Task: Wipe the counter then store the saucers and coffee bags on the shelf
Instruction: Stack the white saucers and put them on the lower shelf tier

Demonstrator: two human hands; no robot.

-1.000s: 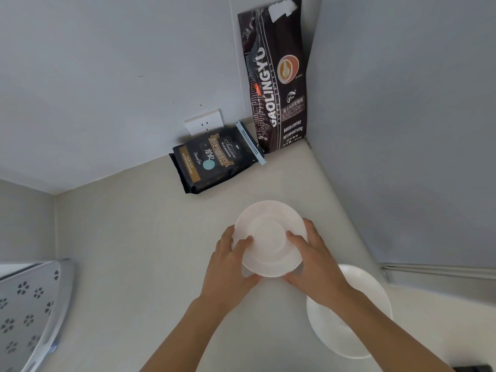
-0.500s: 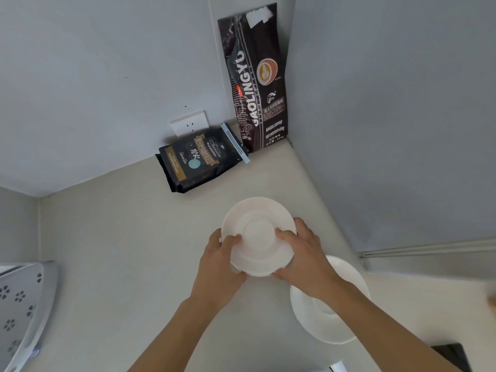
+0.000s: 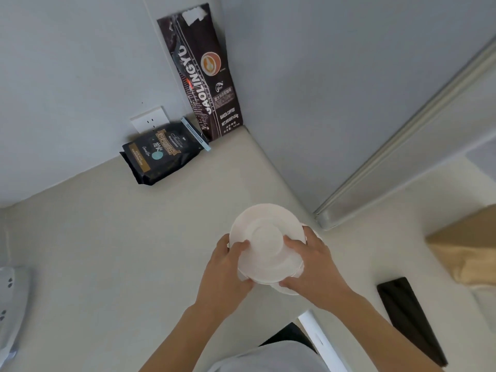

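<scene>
- Cream-coloured counter [image 3: 112,253]: the surface under both hands, running away from the grip to the wall corner.
- Tall dark coffee bag [image 3: 204,73]: upright in the corner, leaning on the wall, well beyond the grip and slightly left of it.
- Brown paper bag [image 3: 467,251]: far right of the grip, on the adjoining surface.
- Small black coffee bag [image 3: 163,154]: lying flat by the wall, beyond and left of the grip, its clipped end just beside the tall bag.
- Flat black item [image 3: 410,318]: right of the grip and nearer the person; cannot tell what it is.
- Saucer [image 3: 265,242]: white, clasped between both hands and tilted; a second white rim shows beneath it at the right hand, contact unclear.
- Left hand [image 3: 228,269]: fingers closed on the saucer's left edge.
- Right hand [image 3: 314,267]: fingers closed on the right edge, thumb on top.
</scene>
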